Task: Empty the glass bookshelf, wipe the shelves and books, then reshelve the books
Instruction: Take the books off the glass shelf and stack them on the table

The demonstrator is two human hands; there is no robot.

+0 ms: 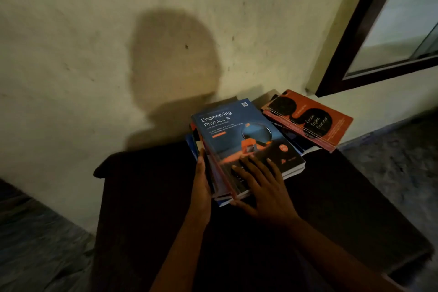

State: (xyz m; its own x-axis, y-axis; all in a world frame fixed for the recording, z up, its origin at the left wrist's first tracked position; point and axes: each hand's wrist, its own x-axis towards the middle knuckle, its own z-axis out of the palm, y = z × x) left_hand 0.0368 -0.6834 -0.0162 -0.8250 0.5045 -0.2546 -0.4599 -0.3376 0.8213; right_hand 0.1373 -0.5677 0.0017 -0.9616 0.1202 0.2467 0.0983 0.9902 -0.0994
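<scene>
A: Entry one?
B: One left hand (202,182), bare, long slim fingers; left forearm (182,239), bare up to the near edge of view.
A: Entry two?
B: One right hand (263,187), bare, with short pale fingernails (269,160); right forearm (331,251), bare, slender, dimly lit.

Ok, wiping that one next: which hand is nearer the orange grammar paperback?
Right. The right hand rests on the blue physics book beside the orange grammar paperback; the left hand is at that book's far left edge.
</scene>
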